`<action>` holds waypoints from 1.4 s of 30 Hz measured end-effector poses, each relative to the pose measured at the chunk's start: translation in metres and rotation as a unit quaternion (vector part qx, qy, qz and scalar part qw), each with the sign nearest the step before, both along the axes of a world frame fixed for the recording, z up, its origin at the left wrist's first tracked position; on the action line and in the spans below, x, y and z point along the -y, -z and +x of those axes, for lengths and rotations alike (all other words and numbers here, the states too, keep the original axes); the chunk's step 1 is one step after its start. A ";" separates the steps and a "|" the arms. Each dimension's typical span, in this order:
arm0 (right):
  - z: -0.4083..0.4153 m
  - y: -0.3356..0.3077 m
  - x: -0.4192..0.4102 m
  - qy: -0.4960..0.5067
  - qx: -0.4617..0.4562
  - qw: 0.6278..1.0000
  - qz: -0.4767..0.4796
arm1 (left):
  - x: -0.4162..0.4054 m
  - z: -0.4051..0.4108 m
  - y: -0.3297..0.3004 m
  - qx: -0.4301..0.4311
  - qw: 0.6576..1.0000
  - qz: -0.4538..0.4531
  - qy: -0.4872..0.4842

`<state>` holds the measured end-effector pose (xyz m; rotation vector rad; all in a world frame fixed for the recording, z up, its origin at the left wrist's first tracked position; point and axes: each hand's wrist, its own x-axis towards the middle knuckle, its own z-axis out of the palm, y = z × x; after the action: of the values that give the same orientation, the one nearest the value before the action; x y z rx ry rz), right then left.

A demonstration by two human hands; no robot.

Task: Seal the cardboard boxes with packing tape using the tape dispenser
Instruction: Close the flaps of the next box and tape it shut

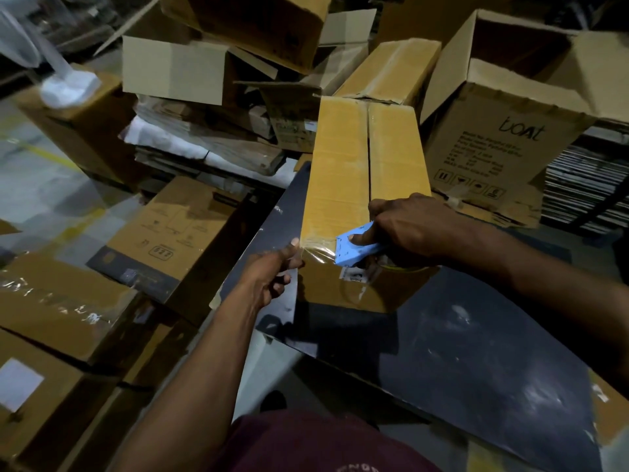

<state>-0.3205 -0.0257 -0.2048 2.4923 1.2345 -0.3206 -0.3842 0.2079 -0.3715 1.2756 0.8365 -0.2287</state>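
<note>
Dark tabletop point(476, 352), scuffed with pale marks. Stack of flattened cardboard and white sheets point(204, 144) beyond its far left corner; pile of dark flat items point(585, 189) at right edge. White plastic object point(68, 86), blurred, upper left; grey floor point(41, 178) with yellow line at left; maroon garment point(306, 444) at bottom.

Landmark: long box point(360, 185) lying on table point(476, 352). Tape dispenser point(357, 248) at its near top edge, under right hand point(412, 229). Left hand point(275, 270) at its near-left corner. Open box point(503, 137) to its right, carton pile point(211, 73) behind-left, more cartons point(170, 233) left of table.
</note>
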 end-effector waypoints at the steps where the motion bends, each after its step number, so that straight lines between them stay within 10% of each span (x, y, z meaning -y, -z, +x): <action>1: 0.000 -0.001 -0.002 -0.003 0.002 1.000 -0.006 | -0.001 0.000 0.004 -0.009 0.999 0.033 0.014; 6: 0.005 -0.004 -0.006 0.022 -0.033 0.999 -0.025 | 0.001 -0.005 0.026 -0.053 0.965 0.250 0.060; 9: 0.008 0.002 -0.008 0.074 -0.048 0.996 -0.028 | 0.003 -0.001 0.005 0.080 0.914 0.398 0.010; 13: 0.010 -0.006 -0.018 0.089 -0.062 0.993 -0.055 | 0.026 -0.005 -0.045 0.387 0.757 0.502 0.161; 16: 0.005 -0.022 -0.020 0.087 -0.073 0.989 -0.097 | 0.035 -0.013 -0.028 0.385 0.645 0.565 0.341; 27: 0.029 -0.011 0.076 -0.005 0.006 0.998 -0.057 | 0.033 -0.011 -0.014 0.367 0.642 0.584 0.335; 32: 0.029 -0.015 0.073 0.231 -0.156 0.960 -0.020 | 0.043 -0.013 -0.026 0.354 0.631 0.611 0.321; 38: 0.033 -0.009 0.075 0.429 -0.336 0.836 0.067 | 0.079 -0.014 -0.021 0.351 0.542 0.649 0.401; 42: 0.033 -0.008 0.074 0.385 -0.295 0.871 0.077 | 0.094 -0.011 -0.007 0.348 0.543 0.650 0.401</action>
<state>-0.2877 -0.0992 -0.1969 3.0406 0.3329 -1.2981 -0.3957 0.1139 -0.3643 2.8508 -0.6154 0.3024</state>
